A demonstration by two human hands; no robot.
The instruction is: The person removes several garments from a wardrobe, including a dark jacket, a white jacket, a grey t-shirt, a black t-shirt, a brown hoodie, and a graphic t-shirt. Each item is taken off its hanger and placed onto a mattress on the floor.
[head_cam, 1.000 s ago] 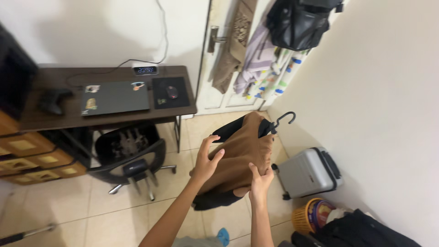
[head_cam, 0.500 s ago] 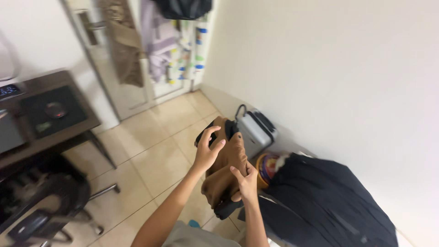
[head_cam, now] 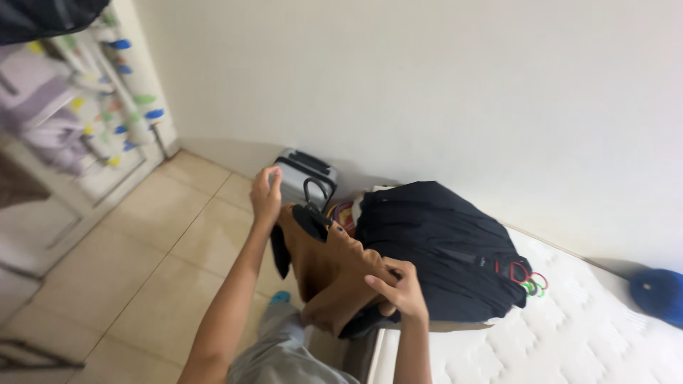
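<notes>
Hands meet on a brown garment (head_cam: pixel 324 267) that hangs on a black hanger (head_cam: pixel 313 213), its hook curving up in front of a small grey suitcase (head_cam: pixel 302 171). The left hand (head_cam: pixel 265 192) is raised by the hanger's top with its fingers curled loosely together; whether they actually grip the hanger or the cloth cannot be told, since the hand is slightly blurred. The right hand (head_cam: pixel 398 288) is lower, thumb and fingers pinching a fold of the brown cloth near its bottom edge. A black layer of fabric shows under the brown one at the shoulder and at the hem.

No readable package or sign stands out. A round, colourful container (head_cam: pixel 344 213) peeks out between the suitcase and a big black backpack (head_cam: pixel 434 249); only a sliver of it shows. The backpack lies on the corner of a white quilted mattress (head_cam: pixel 569 334), just beside the garment, with red and green rings (head_cam: pixel 530 281) clipped at its side. A blue cap (head_cam: pixel 658 291) sits on the mattress at far right, well apart. At upper left, blurred clothes hang from a rack with blue, green and yellow pegs (head_cam: pixel 121 92) against a white door. Beige floor tiles (head_cam: pixel 142 284) lie below, and a plain white wall (head_cam: pixel 427 78) runs behind everything
</notes>
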